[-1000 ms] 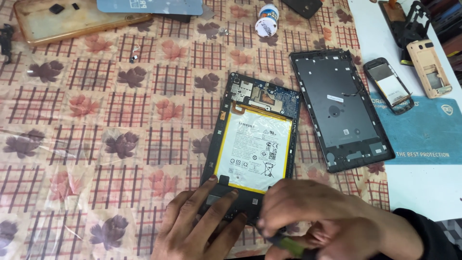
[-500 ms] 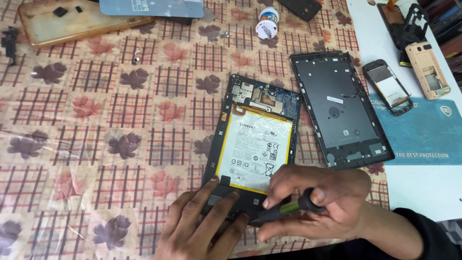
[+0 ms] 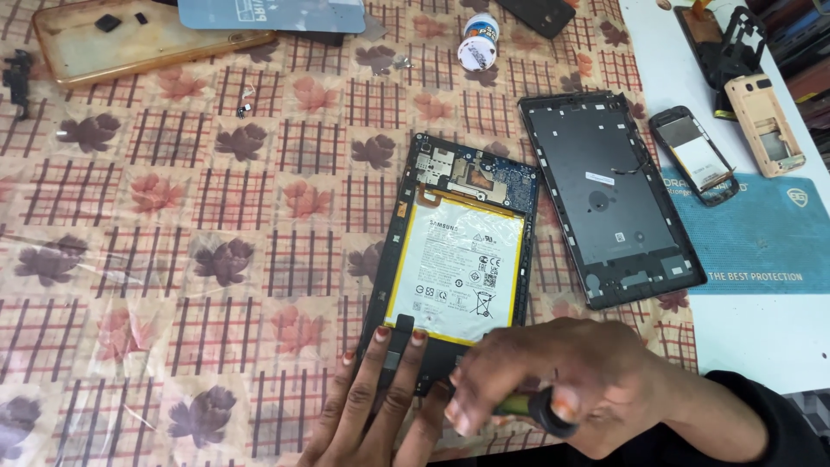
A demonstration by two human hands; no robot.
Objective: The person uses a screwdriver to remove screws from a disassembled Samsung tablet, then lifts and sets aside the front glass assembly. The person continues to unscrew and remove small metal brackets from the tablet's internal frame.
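Here the opened tablet (image 3: 458,259) runs lengthwise up-frame from both hands: the left hand (image 3: 372,406) lies flat and open on its lower end, while the right hand (image 3: 553,380) beside it is closed around a screwdriver (image 3: 540,408).

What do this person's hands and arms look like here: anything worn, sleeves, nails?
Both hands are bare, no gloves or rings visible. The left hand has orange-red painted nails, partly worn. The right hand shows similar polish on the thumbnail, and a black sleeve covers its forearm.
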